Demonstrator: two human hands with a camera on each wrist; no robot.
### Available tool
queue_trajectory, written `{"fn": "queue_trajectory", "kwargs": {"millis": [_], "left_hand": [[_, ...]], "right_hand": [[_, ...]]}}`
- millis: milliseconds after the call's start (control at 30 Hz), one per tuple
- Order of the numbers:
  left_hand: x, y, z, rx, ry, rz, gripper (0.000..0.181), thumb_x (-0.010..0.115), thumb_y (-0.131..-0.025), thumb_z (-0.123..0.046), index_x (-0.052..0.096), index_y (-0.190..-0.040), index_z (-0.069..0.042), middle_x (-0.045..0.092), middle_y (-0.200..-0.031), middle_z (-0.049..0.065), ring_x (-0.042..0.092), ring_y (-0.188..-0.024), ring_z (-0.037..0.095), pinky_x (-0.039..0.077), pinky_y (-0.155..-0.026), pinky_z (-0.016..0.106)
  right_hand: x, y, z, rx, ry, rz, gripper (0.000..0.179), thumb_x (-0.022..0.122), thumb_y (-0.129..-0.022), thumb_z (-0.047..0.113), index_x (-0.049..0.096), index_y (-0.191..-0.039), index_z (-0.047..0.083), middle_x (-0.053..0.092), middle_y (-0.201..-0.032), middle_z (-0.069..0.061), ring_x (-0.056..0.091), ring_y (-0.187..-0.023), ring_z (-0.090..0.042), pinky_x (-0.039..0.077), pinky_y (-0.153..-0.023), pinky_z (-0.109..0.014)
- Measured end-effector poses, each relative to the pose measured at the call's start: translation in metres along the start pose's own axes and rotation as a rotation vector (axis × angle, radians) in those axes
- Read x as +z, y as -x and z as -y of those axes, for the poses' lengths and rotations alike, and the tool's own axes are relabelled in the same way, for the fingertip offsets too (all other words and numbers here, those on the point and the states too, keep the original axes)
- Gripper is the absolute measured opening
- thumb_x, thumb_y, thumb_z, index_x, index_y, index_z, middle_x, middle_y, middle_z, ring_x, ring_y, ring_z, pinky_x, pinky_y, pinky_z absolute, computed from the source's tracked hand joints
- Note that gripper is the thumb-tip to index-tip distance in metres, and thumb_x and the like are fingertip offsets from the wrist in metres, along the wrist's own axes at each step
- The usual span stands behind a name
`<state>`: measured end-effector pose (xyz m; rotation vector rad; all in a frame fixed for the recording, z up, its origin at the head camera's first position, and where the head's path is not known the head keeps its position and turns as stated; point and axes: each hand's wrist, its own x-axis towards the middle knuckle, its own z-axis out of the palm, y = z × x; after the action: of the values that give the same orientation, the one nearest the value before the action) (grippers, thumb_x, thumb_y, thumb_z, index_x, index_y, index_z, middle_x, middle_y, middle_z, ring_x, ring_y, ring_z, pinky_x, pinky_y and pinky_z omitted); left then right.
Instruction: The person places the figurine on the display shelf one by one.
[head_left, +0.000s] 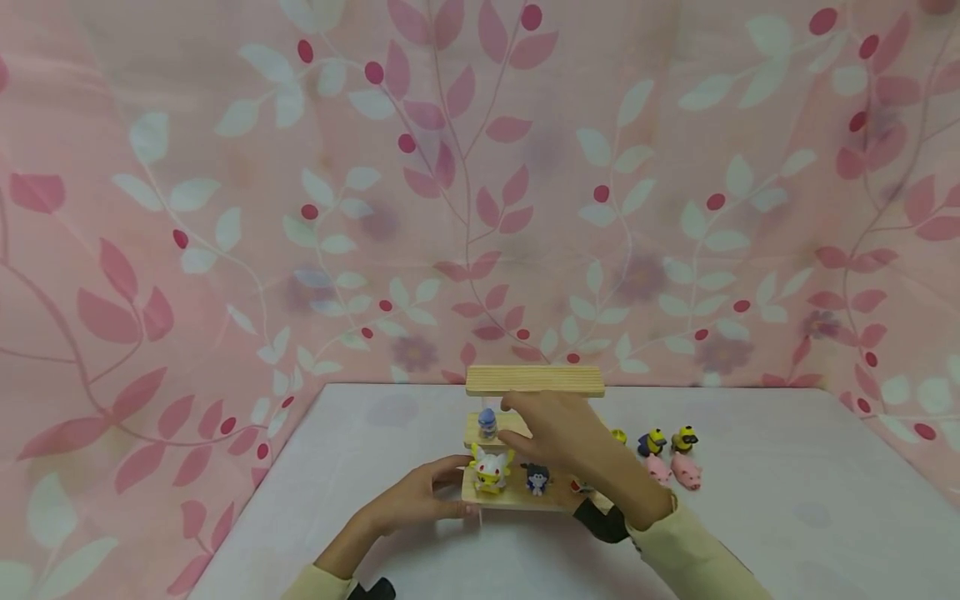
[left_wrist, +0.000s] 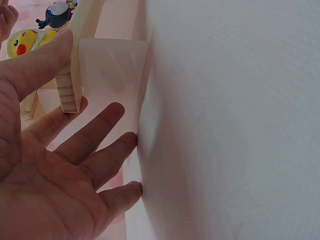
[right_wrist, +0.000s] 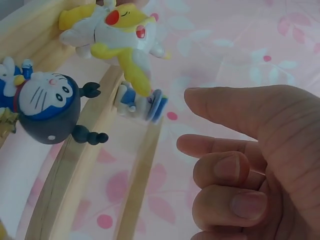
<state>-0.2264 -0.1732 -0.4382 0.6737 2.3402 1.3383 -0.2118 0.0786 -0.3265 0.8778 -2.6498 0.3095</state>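
A tiered wooden display shelf (head_left: 535, 381) stands at the middle of the table. My left hand (head_left: 408, 498) grips the left end of its lowest board (left_wrist: 68, 90) between thumb and index finger, the other fingers spread. On that board stand a yellow-and-white Pikachu-like figurine (head_left: 489, 471) and a blue cat figurine with a dark head covering (right_wrist: 50, 107). A small blue-capped figurine (head_left: 487, 423) is on the middle tier. Just right of it is my right hand (head_left: 555, 429), loosely curled and holding nothing, thumb and index finger apart (right_wrist: 225, 155).
Right of the shelf are two yellow-headed, dark-bodied figurines (head_left: 652, 442) and two pink pigs (head_left: 686, 472). Another yellow figurine (head_left: 619, 436) is partly behind the right forearm. A pink leaf-patterned cloth (head_left: 480, 208) hangs behind the white table (head_left: 787, 517).
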Motion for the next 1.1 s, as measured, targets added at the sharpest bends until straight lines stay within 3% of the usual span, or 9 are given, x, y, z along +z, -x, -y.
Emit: {"fn": "queue_trajectory", "kwargs": {"millis": [400, 700, 900, 1100], "left_hand": [[0.000, -0.001, -0.001, -0.009, 0.004, -0.003, 0.069, 0.080, -0.084, -0.031, 0.050, -0.144, -0.017, 0.055, -0.138, 0.010, 0.048, -0.130, 0.035, 0.030, -0.105, 0.064], [-0.001, -0.001, 0.001, -0.017, -0.009, -0.008, 0.069, 0.080, -0.083, -0.033, 0.051, -0.143, -0.017, 0.056, -0.138, 0.009, 0.048, -0.130, 0.034, 0.031, -0.105, 0.064], [-0.001, -0.002, 0.003, -0.017, -0.006, -0.007, 0.069, 0.080, -0.083, -0.034, 0.050, -0.143, -0.017, 0.056, -0.138, 0.010, 0.048, -0.130, 0.034, 0.031, -0.104, 0.065], [-0.001, -0.003, 0.004, -0.018, -0.004, -0.003, 0.070, 0.080, -0.083, -0.036, 0.050, -0.143, -0.018, 0.056, -0.138, 0.008, 0.048, -0.130, 0.033, 0.031, -0.105, 0.064]], "right_hand": [[-0.015, 0.026, 0.000, -0.019, -0.021, -0.040, 0.026, 0.073, -0.089, 0.033, 0.067, -0.107, 0.016, 0.035, -0.053, 0.014, 0.028, -0.046, -0.002, 0.023, -0.043, -0.020], [-0.025, 0.046, -0.001, -0.006, 0.023, -0.057, 0.035, 0.069, -0.089, 0.048, 0.068, -0.108, 0.018, 0.052, -0.059, 0.016, 0.037, -0.049, 0.001, 0.036, -0.046, -0.021], [-0.028, 0.059, -0.006, -0.027, 0.020, -0.063, 0.028, 0.075, -0.087, 0.034, 0.066, -0.108, 0.018, 0.040, -0.057, 0.019, 0.034, -0.048, 0.002, 0.031, -0.044, -0.020], [-0.031, 0.074, -0.017, -0.024, 0.005, -0.067, 0.030, 0.075, -0.088, 0.035, 0.065, -0.110, 0.018, 0.047, -0.061, 0.021, 0.037, -0.049, 0.005, 0.032, -0.043, -0.018]]}}
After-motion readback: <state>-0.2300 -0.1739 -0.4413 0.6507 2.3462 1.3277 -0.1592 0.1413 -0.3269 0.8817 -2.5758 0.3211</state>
